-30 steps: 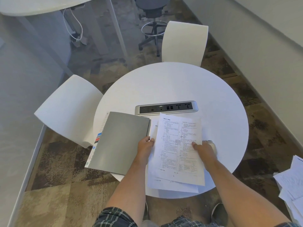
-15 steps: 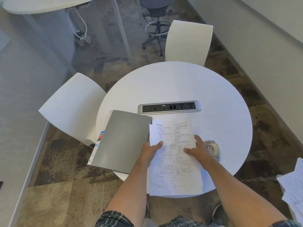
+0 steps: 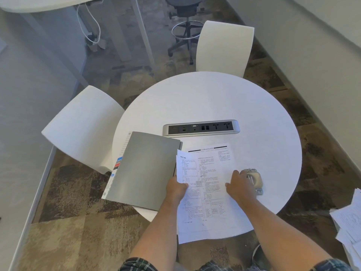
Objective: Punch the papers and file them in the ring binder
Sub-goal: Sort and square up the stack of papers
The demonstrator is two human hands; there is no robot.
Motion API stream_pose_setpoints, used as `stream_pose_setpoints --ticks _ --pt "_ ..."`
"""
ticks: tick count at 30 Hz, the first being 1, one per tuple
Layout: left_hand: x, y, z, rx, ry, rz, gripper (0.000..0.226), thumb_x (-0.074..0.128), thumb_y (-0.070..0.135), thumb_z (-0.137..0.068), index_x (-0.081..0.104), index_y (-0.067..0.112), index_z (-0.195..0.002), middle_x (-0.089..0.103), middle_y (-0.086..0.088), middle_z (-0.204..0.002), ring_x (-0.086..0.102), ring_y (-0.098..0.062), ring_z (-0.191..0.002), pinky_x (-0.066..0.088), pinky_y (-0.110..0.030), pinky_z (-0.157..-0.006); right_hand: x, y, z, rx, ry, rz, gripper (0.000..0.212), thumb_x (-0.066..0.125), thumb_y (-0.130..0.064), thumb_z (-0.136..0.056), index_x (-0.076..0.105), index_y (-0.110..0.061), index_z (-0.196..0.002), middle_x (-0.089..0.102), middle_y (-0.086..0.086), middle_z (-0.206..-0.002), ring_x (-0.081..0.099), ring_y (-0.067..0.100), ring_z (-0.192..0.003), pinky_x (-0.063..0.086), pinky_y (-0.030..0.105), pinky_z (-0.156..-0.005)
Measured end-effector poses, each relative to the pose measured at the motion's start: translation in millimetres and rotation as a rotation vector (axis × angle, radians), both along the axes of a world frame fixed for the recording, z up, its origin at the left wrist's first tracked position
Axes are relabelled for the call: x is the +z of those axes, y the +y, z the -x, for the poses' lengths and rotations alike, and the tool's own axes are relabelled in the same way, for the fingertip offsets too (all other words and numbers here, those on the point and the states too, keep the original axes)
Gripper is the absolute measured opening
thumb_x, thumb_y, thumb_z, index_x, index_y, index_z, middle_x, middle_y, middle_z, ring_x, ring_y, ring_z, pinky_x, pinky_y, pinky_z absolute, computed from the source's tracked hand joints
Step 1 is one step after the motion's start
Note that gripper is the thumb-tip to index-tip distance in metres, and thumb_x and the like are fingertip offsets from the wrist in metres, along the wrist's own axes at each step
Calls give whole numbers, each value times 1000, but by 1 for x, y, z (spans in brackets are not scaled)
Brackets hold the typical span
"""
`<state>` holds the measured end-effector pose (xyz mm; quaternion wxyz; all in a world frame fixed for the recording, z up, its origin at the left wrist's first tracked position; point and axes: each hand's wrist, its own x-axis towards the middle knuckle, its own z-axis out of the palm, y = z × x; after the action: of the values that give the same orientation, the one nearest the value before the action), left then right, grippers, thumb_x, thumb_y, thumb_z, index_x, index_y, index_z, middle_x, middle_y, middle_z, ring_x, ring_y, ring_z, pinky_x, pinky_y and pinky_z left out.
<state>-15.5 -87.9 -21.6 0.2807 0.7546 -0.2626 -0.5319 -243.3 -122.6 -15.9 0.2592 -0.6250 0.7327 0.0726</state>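
Note:
Printed papers (image 3: 211,173) lie flat on the near part of the round white table (image 3: 214,98), their bottom edge hanging over the rim. My left hand (image 3: 175,189) pinches the stack's left edge, thumb on top. My right hand (image 3: 238,184) rests open on the right side of the sheets, fingers touching the small metal hole punch (image 3: 254,180) beside them. A closed grey ring binder (image 3: 144,169) with coloured divider tabs lies to the left of the papers, partly over the table's edge.
A silver power socket strip (image 3: 201,127) is set in the table behind the papers. White chairs stand at the left (image 3: 82,130) and the far side (image 3: 224,47). More loose sheets (image 3: 349,218) are piled at the right edge.
The papers, held up in both hands a second ago, now lie flat on the table. My right hand has let go of their edge and moved right, next to the hole punch.

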Motion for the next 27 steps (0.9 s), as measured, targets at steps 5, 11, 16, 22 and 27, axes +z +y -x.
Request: stream_pose_setpoints --ticks 5,11,16,22,27 --pt "2 -6 4 -16 -68 10 28 61 2 -90 63 28 -83 72 2 -96 69 -20 -87 56 -30 -74 -9 2 -2 -30 30 3 67 73 -38 -91 40 -1 -136 46 25 -139 66 36 -111 48 37 -72" --pt "0 -5 7 -25 -84 2 20 60 2 -90 67 21 -88 73 1 -94 70 -21 -86 58 -32 -72 -5 -7 -6 -123 -24 -8 42 72 -18 -88 44 -5 -116 59 19 -120 68 36 -100 43 34 -65" --pt "3 -5 7 -32 -93 -17 16 60 4 -91 68 16 -96 73 1 -96 70 -18 -85 54 -25 -64 -3 -7 -2 -224 -78 -29 42 69 -18 -85 49 -11 -122 62 3 -96 67 29 -97 43 32 -68" --pt "5 2 2 -11 -150 7 20 56 3 -88 72 7 -100 76 -5 -97 68 -16 -79 53 -25 -63 6 -7 10 -308 -187 63 28 60 -35 -100 64 -18 -122 67 4 -94 62 28 -93 30 27 -64" --pt "10 0 -2 12 -154 4 18 58 5 -88 72 6 -99 76 -1 -93 69 -19 -80 54 -27 -64 11 -17 20 -387 -357 140 9 54 -30 -102 58 -24 -96 56 2 -85 57 30 -84 43 35 -72"
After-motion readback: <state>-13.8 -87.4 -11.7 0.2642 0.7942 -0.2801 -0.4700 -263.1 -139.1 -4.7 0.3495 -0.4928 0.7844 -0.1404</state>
